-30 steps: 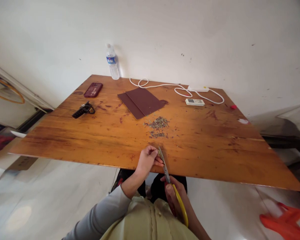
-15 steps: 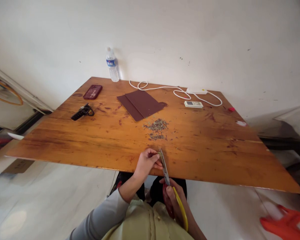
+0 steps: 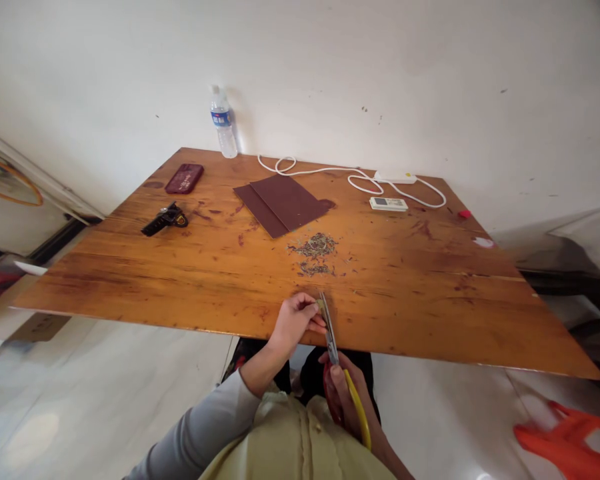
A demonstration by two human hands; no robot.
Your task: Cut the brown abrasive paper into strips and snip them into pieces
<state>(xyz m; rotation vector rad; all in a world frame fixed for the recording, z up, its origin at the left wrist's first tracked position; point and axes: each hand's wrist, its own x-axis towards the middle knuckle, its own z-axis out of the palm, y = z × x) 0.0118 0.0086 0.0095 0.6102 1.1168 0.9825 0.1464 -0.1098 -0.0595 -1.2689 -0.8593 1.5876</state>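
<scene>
My right hand [image 3: 353,390] is wrapped round the handles of a pair of scissors [image 3: 331,333], one yellow and one red, with the blades pointing away from me over the table's near edge. Just left of the blades, my left hand [image 3: 296,320] pinches a small yellowish-green piece [image 3: 321,305] between thumb and fingertips. That piece touches or lies right beside the blades; its exact kind is too small to make out. Beyond both hands, a loose pile of thin dark and pale clippings [image 3: 319,247] lies on the wooden table [image 3: 190,287].
Two dark maroon sheets [image 3: 293,203] overlap behind the clippings. At the left are a phone [image 3: 185,179] and a black strapped item [image 3: 165,219]. A water bottle [image 3: 225,123], white power strip [image 3: 396,177] and remote control [image 3: 389,204] stand or lie towards the wall.
The yellow scissor handle has swung slightly in towards the red one. My left hand keeps its pinch at nearly the same spot. The view has shifted a little.
</scene>
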